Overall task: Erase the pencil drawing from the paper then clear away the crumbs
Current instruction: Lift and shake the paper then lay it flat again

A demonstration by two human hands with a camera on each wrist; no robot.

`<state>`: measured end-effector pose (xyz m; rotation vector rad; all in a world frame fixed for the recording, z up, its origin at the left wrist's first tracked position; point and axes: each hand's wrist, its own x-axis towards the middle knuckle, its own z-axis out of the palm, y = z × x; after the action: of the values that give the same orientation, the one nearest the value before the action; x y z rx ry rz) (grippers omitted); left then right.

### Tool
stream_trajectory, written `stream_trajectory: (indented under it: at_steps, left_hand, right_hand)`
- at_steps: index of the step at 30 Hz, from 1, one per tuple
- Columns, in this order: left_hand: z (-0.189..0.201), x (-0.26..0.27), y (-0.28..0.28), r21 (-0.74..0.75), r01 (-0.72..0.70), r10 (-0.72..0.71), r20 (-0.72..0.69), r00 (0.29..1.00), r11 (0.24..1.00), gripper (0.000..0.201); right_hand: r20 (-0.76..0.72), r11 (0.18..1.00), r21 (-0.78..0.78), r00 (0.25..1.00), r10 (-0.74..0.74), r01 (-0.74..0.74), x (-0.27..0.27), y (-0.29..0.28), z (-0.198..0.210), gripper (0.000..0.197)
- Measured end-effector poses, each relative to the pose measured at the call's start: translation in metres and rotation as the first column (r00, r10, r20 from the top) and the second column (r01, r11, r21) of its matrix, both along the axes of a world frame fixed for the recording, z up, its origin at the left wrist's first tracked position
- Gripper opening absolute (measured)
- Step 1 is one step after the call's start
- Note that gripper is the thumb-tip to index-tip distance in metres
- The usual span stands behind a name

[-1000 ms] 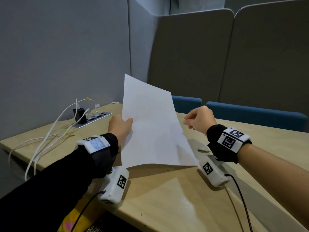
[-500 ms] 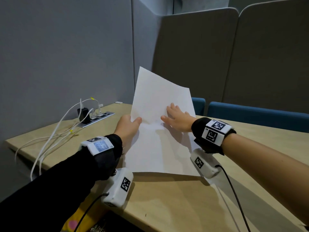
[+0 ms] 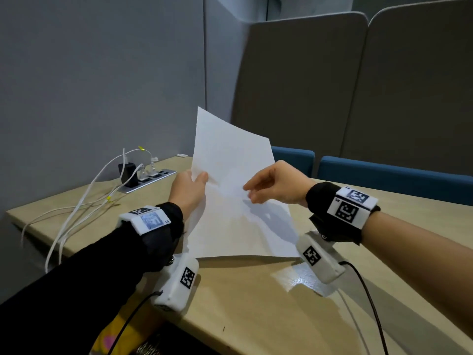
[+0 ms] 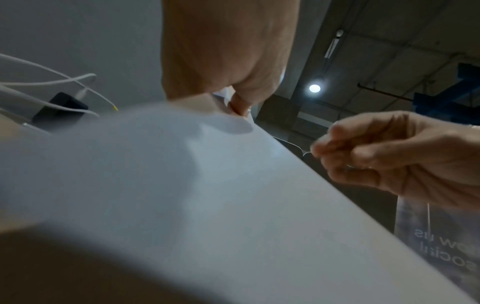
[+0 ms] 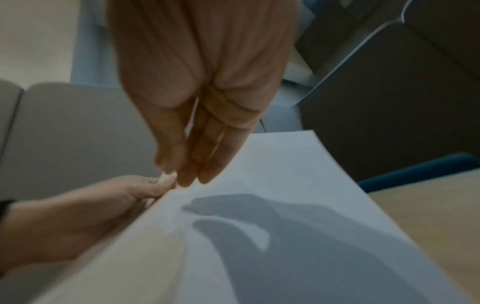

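Paper tilted up off the worktop

My left hand [image 3: 188, 190] pinches the white paper sheet's [image 3: 230, 201] left edge; my right hand [image 3: 277, 185] hovers before it, its grip loosely curled, holding nothing.

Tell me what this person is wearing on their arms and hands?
The hands are bare: left hand, right hand. The left arm has a long black sleeve; the right forearm is uncovered. Each wrist carries a black wrist strap with a white block bearing square black-and-white markers, plus a white camera unit hanging beneath, trailing a black cable.
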<state>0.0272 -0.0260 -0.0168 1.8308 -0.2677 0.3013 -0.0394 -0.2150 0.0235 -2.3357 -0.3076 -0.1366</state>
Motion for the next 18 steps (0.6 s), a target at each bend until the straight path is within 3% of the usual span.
stream_trajectory:
  at_steps: [1, 3, 4, 6, 8, 11, 14, 16, 18]
  left_hand:
    - [0.001, 0.000, 0.000, -0.005, 0.000, 0.001, 0.012, 1.000, 1.000, 0.019]
    - [0.002, 0.001, 0.001, -0.016, -0.004, 0.004, 0.019, 1.000, 1.000, 0.019]
    - [0.003, 0.002, 0.001, -0.025, -0.005, 0.006, 0.024, 1.000, 1.000, 0.021]
    - [0.003, 0.003, 0.002, -0.028, -0.005, 0.006, 0.042, 0.999, 1.000, 0.026]
    - [0.004, 0.003, 0.002, -0.031, -0.010, 0.012, 0.062, 0.998, 0.999, 0.028]
    - [0.006, 0.002, 0.003, -0.058, -0.019, 0.024, 0.072, 0.997, 0.998, 0.029]
    - [0.006, 0.001, 0.003, -0.080, -0.044, 0.051, 0.089, 0.995, 0.996, 0.024]
    - [0.006, 0.002, 0.002, -0.096, -0.049, 0.059, 0.099, 0.993, 0.994, 0.023]
    - [0.005, 0.003, 0.002, -0.108, -0.055, 0.066, 0.098, 0.993, 0.993, 0.023]
  right_hand:
    - [0.010, 0.998, -0.019, 0.998, -0.063, 0.063, 0.000, -0.003, 0.000, 0.005]
    - [0.024, 0.975, -0.129, 0.983, -0.180, 0.181, 0.001, -0.009, -0.004, 0.027]
    - [0.015, 0.965, -0.165, 0.979, -0.205, 0.205, 0.002, -0.014, -0.006, 0.026]
    - [-0.013, 0.967, -0.188, 0.984, -0.177, 0.172, 0.001, -0.020, -0.009, 0.006]
    - [-0.052, 0.960, -0.227, 0.983, -0.178, 0.162, 0.002, -0.023, -0.012, 0.000]
    - [0.030, 0.890, -0.306, 0.938, -0.345, 0.337, 0.007, -0.024, -0.015, 0.035]
    - [0.099, 0.852, -0.195, 0.874, -0.476, 0.486, 0.009, -0.027, -0.017, 0.039]
    - [0.020, 0.864, -0.120, 0.871, -0.490, 0.489, 0.007, -0.028, -0.017, 0.049]
    - [-0.038, 0.895, -0.043, 0.894, -0.446, 0.445, 0.008, -0.031, -0.018, 0.044]
